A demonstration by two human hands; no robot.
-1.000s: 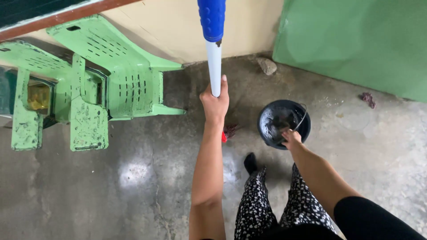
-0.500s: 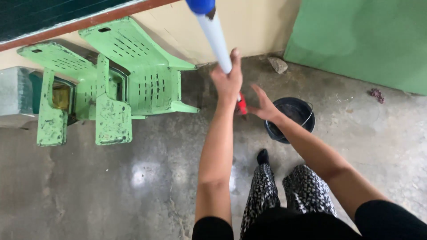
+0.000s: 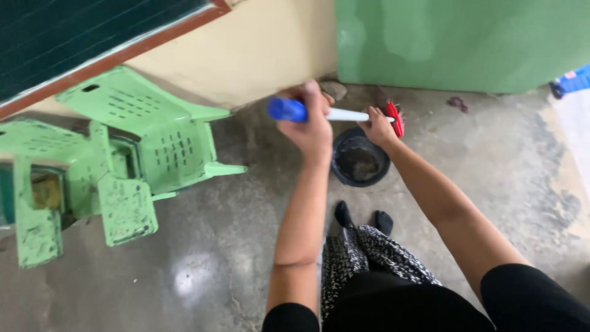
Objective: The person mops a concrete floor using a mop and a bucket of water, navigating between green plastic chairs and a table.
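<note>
above one round black plastic bucket (image 3: 360, 161), left hand (image 3: 309, 126) and right hand (image 3: 378, 128) each clench one blue-and-white plastic handle (image 3: 319, 113); two overturned green plastic chairs (image 3: 110, 166) lie well left.

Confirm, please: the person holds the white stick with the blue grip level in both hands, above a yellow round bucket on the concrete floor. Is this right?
Not quite. The head view shows that the round bucket is black, not yellow. The rest holds: the left hand and the right hand hold the white stick with the blue grip about level above it, over the concrete floor.
</note>
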